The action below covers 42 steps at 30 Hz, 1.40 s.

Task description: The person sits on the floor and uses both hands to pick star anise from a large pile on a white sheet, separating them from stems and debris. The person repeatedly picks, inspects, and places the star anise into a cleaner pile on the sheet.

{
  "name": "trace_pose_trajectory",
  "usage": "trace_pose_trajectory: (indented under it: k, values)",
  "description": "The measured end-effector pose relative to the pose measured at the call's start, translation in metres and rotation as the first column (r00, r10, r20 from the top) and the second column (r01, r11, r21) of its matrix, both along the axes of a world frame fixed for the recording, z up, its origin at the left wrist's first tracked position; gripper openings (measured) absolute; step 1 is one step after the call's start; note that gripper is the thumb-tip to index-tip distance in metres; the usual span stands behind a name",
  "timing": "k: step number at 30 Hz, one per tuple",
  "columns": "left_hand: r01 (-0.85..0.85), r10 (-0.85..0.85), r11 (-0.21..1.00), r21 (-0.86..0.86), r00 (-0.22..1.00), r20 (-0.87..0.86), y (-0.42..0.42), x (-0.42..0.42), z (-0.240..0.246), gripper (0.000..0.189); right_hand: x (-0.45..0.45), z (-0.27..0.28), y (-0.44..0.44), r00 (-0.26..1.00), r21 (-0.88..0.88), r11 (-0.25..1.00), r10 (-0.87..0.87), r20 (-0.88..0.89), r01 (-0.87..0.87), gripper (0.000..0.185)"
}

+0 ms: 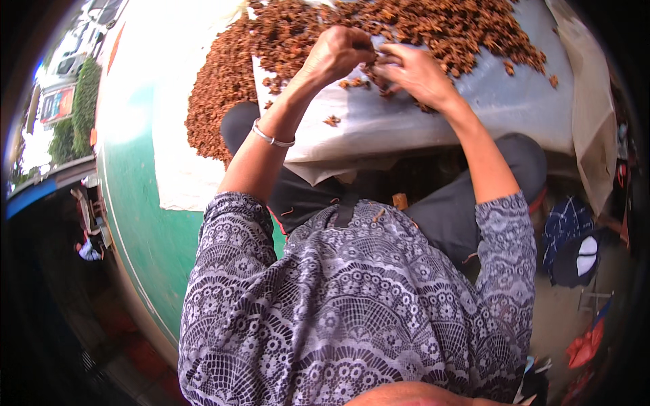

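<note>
Dried star anise pods are heaped on a plastic-covered tabletop in front of me. My left hand, with a silver bangle on its forearm, has its fingers curled down at the near edge of the heap. Whether a pod is between them is hidden. Close beside it on the right, my right hand is bent over a few pods, its fingers blurred. A small group of pods lies below the two hands. One single pod sits nearer to me on the plastic.
To the left, a broad spread of reddish-brown pieces covers a white sheet on the green floor. My knees are under the near table edge. A dark bag or cloth and a red bag are at right.
</note>
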<state>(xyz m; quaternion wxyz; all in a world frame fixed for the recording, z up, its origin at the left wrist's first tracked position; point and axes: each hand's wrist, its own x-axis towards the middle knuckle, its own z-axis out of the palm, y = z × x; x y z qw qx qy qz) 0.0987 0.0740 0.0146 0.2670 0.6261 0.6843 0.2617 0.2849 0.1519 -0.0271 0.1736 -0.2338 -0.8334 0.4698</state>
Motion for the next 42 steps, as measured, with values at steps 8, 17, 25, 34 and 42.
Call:
trace_pose_trajectory:
  k: [8, 17, 25, 34, 42]
  values:
    - [-0.040, -0.118, 0.992, 0.120, 0.045, 0.992, 0.009, 0.039, -0.011, 0.011, 0.017, 0.023, 0.015, 0.893, -0.697, 0.685, -0.155, -0.422, -0.211, 0.024]
    - [-0.027, -0.450, 0.890, 0.456, -0.220, 0.865, -0.048, 0.034, -0.025, 0.028, 0.023, -0.012, 0.016, 0.815, -0.885, 0.303, -0.366, -0.450, -0.352, 0.021]
    - [0.054, -0.014, 0.984, 0.167, 0.973, -0.228, -0.046, 0.016, -0.008, 0.017, 0.013, 0.011, 0.006, 0.926, 0.324, 0.892, -0.364, 0.104, 0.314, 0.028]
    - [-0.007, 0.041, 0.999, 0.054, 0.744, -0.667, -0.003, 0.010, -0.051, 0.011, -0.008, -0.029, -0.005, 0.974, 0.594, 0.801, -0.185, 0.128, 0.074, 0.024]
    - [-0.075, -0.072, 0.980, -0.184, 0.732, -0.678, -0.004, -0.008, -0.041, 0.020, 0.002, -0.022, 0.015, 0.947, 0.540, 0.807, -0.318, 0.053, 0.241, 0.019]
